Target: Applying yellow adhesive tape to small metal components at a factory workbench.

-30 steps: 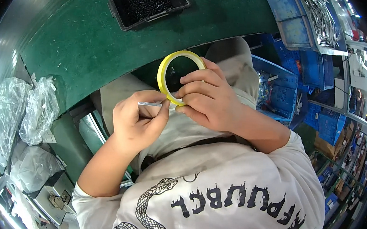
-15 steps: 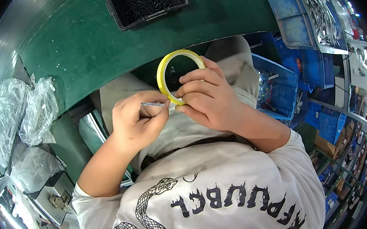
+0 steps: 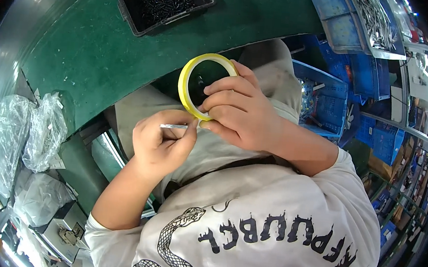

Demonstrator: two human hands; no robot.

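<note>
A roll of yellow tape (image 3: 183, 82) is gripped by my right hand (image 3: 244, 110), whose fingers reach over its rim into the ring. Close beside it on the left, my left hand (image 3: 160, 141) is closed in a pinch around a thin, flat, silvery strip (image 3: 173, 126). The left fingertips meet the lower edge of the tape roll, near the right thumb. Whether an end of tape runs between the two hands is too small to tell. Both hands are held over my lap, off the table.
On the green table (image 3: 93, 57) stands a black bin (image 3: 127, 16) of small black parts. Clear plastic bags (image 3: 46, 131) lie at the left, above a grey metal device (image 3: 60, 234). To the right are a blue crate (image 3: 326, 77) and a blue tray (image 3: 342, 30) beside long metal pieces (image 3: 376, 25).
The tape roll and my right hand have shifted slightly left and up. The silvery strip in my left hand has dropped a little and tilted.
</note>
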